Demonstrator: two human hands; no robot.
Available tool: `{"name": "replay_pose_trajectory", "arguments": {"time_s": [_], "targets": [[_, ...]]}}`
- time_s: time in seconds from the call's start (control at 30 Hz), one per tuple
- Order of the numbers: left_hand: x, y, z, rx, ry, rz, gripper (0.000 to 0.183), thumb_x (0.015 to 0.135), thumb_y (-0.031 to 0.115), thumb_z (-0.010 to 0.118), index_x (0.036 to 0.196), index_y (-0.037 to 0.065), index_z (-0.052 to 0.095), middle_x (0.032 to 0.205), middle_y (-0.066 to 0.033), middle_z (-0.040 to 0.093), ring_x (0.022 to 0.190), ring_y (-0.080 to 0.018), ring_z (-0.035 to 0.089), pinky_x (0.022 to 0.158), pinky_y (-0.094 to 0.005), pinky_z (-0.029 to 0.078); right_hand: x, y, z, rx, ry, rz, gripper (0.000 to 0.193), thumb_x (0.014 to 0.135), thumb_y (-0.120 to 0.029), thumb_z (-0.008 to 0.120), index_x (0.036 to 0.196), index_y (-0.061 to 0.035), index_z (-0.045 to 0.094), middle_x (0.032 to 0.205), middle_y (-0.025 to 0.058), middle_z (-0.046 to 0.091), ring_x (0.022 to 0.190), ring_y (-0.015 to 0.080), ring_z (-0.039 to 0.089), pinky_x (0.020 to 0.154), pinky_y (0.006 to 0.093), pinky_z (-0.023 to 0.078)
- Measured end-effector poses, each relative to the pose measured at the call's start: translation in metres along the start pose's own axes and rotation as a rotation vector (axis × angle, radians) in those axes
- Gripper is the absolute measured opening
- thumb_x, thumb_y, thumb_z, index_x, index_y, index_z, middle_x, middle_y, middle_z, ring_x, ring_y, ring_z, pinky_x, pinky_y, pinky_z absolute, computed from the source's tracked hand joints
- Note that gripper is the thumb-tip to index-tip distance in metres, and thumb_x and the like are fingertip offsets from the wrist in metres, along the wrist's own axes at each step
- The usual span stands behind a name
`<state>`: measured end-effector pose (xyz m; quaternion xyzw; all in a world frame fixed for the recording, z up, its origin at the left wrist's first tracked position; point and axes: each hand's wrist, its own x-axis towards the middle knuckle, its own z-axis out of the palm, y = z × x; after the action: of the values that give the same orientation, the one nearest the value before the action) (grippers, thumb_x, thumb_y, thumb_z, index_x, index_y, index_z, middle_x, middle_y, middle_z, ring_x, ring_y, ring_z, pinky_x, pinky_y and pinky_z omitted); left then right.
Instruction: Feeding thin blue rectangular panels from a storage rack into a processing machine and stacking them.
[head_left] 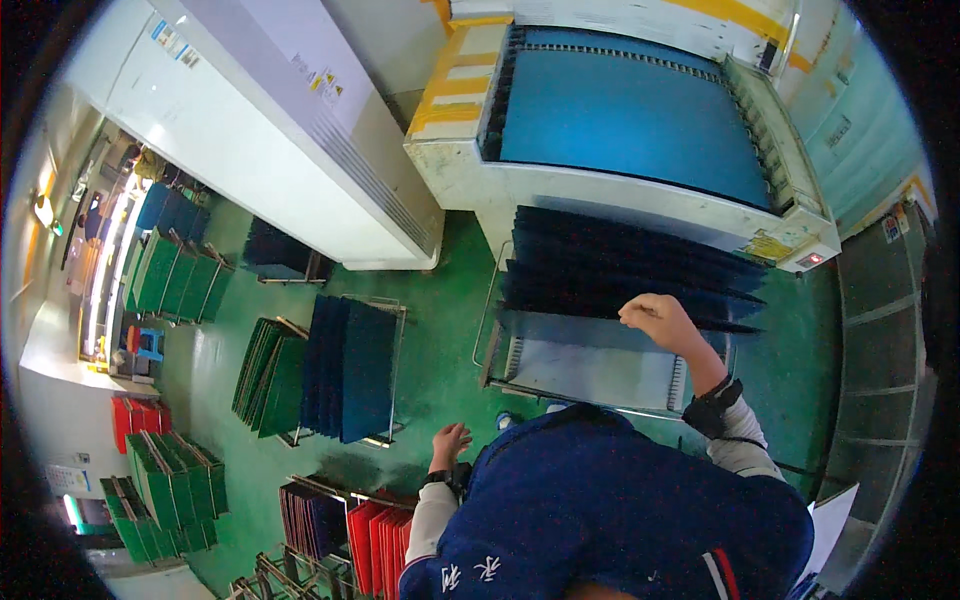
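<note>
My right hand [660, 320] is over a wire rack [550, 395] in front of me, its fingers curled together with nothing visible in them. Beneath and beyond it, several dark blue panels [600, 262] stand in the rack's far part. I cannot tell whether the fingertips touch the nearest panel's edge. Low at my left side hangs my left hand [452, 443], fingers curled in and no object showing. Behind the rack, a large blue sheet or panel [630, 115] lies flat on the bed of a white machine [600, 180], between toothed side rails.
A tall white cabinet unit [300, 130] rises at the far left. Racks of dark blue panels [350, 365], green panels [272, 375] and red panels [378, 540] stand on the green floor [440, 350] to my left. At the right is a grey panelled partition [880, 350].
</note>
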<state>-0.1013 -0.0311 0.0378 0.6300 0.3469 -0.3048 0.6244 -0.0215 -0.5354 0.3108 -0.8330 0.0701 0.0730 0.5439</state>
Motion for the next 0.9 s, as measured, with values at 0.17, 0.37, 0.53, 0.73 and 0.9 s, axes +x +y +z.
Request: {"name": "replay_pose_trajectory", "arguments": {"time_s": [0.17, 0.37, 0.53, 0.73, 0.9], "targets": [[0.001, -0.013, -0.01, -0.048, 0.009, 0.008, 0.044, 0.091, 0.029, 0.066, 0.121, -0.002, 0.059, 0.099, -0.0108, 0.07, 0.073, -0.0202, 0.069, 0.058, -0.0291, 0.054, -0.019, -0.009, 0.028, -0.255, 0.09, -0.179, 0.021, 0.084, -0.017, 0.069, 0.098, -0.0013, 0.069, 0.094, 0.0126, 0.069, 0.088, 0.0257, 0.065, 0.08, 0.0356, 0.052], [-0.014, -0.035, -0.027, -0.014, 0.111, 0.016, 0.044, 0.088, 0.033, 0.067, 0.119, 0.002, 0.062, 0.094, -0.0082, 0.07, 0.07, -0.0173, 0.068, 0.056, -0.0284, 0.053, -0.029, -0.009, 0.054, -0.552, 0.175, -0.334, 0.023, 0.079, -0.013, 0.068, 0.099, -0.003, 0.067, 0.104, 0.0151, 0.065, 0.099, 0.0345, 0.06, 0.087, 0.0425, 0.048], [-0.022, -0.062, -0.046, -0.073, 0.151, -0.046, 0.037, 0.086, 0.03, 0.067, 0.112, 0.003, 0.067, 0.089, -0.0066, 0.069, 0.064, -0.0152, 0.064, 0.054, -0.0275, 0.051, -0.044, -0.005, 0.068, -0.655, 0.186, -0.454, 0.025, 0.078, -0.008, 0.066, 0.102, -0.0022, 0.064, 0.103, 0.0159, 0.064, 0.097, 0.0341, 0.059, 0.086, 0.0417, 0.048], [-0.03, -0.084, -0.066, -0.056, 0.169, -0.087, 0.039, 0.086, 0.03, 0.067, 0.115, 0.004, 0.066, 0.089, -0.0065, 0.069, 0.06, -0.0146, 0.063, 0.051, -0.0265, 0.05, -0.039, 0.012, 0.083, -0.54, 0.199, -0.286, 0.024, 0.077, -0.005, 0.066, 0.1, -0.0012, 0.063, 0.098, 0.0168, 0.062, 0.092, 0.035, 0.059, 0.083, 0.0418, 0.048], [-0.034, -0.086, -0.074, -0.032, 0.194, -0.081, 0.04, 0.085, 0.032, 0.067, 0.114, 0.004, 0.067, 0.088, -0.006, 0.069, 0.059, -0.0142, 0.063, 0.05, -0.0266, 0.05, -0.026, 0.041, 0.077, -0.729, 0.172, -0.303, 0.028, 0.078, -0.011, 0.07, 0.103, -0.002, 0.062, 0.097, 0.0178, 0.063, 0.092, 0.0367, 0.06, 0.084, 0.043, 0.048]]}}
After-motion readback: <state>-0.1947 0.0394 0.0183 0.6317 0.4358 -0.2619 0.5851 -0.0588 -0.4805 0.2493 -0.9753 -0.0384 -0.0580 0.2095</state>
